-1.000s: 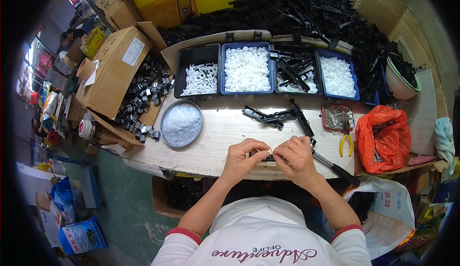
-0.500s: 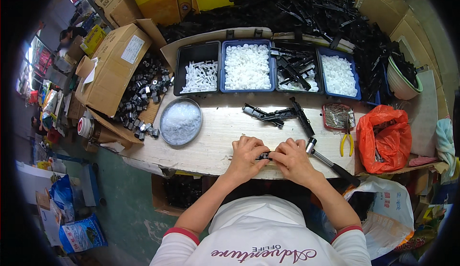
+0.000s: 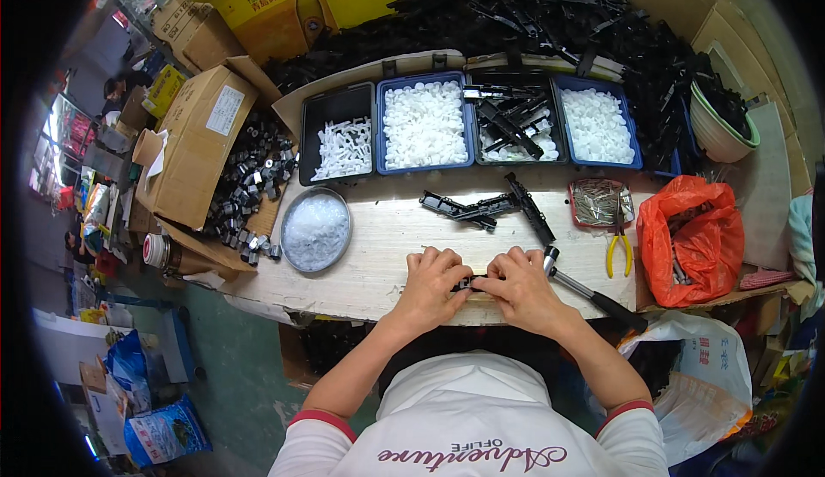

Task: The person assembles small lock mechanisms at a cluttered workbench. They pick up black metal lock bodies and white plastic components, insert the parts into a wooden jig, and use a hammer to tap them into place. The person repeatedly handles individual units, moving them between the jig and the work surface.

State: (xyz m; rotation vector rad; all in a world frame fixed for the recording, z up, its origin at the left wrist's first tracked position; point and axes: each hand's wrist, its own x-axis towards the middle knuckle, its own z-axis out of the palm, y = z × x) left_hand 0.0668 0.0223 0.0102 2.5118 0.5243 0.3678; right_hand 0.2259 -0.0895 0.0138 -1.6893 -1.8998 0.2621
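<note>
At the front edge of the pale worktable, both hands are closed on a small black part (image 3: pixel 465 284) with a light spot on it. My left hand (image 3: pixel 432 285) pinches it from one side, my right hand (image 3: pixel 522 288) from the other; the fingers cover most of it. Beside my right hand lies a hammer (image 3: pixel 584 290) with a black grip, its metal head close to my fingers. Beyond the hands rest two long black plastic assemblies (image 3: pixel 468 210) (image 3: pixel 529 208), touching at one end.
A round metal dish (image 3: pixel 316 229) of clear flakes is at left. Behind stand bins of white parts (image 3: pixel 423 125) and one with black pieces (image 3: pixel 516 125). At right are a tray of metal pins (image 3: pixel 600 202), yellow pliers (image 3: pixel 619 254) and a red bag (image 3: pixel 691 241). A carton (image 3: pixel 198 146) stands left.
The whole view has shifted slightly, with the bench things appearing a little farther left. Both hands stay closed on the black part at the table edge.
</note>
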